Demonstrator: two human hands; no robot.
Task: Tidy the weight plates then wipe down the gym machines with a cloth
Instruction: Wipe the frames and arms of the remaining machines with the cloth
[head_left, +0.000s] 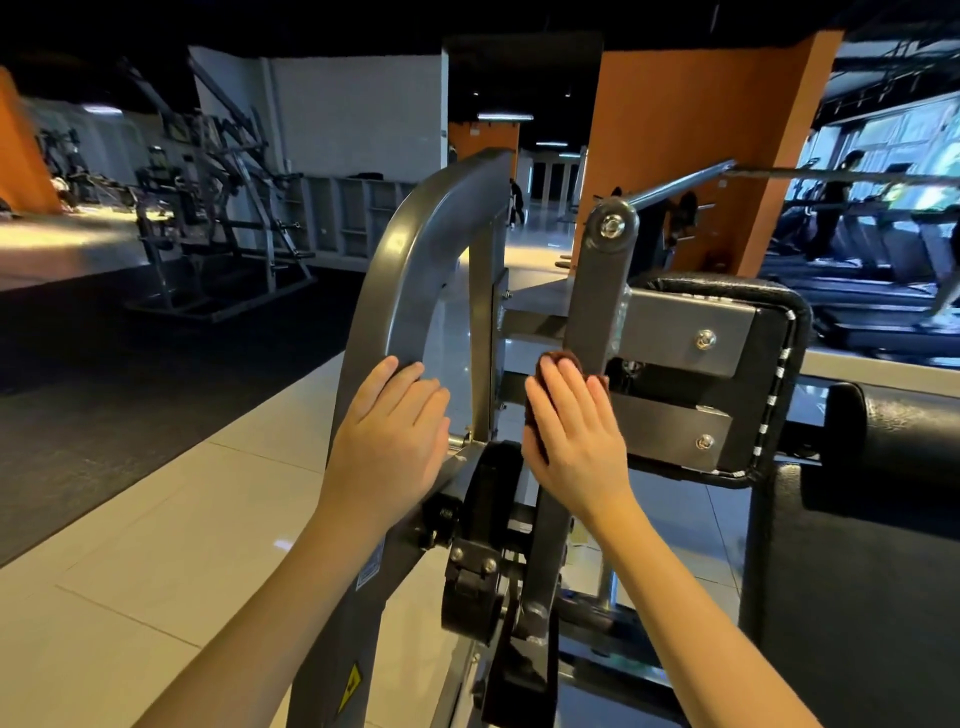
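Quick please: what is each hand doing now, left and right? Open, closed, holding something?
Left hand: open, palm resting flat on the curved grey frame, holding nothing.
Right hand: open, pressing the brown cloth flat against the machine's upright arm.

Left hand (392, 431): bare, no glove, no ring seen; short, plain nails.
Right hand (574, 431): bare, no glove, no ring seen.
Left forearm (291, 587): uncovered to the frame edge; no sleeve, watch or band.
Right forearm (685, 597): uncovered likewise; no sleeve, watch or band.
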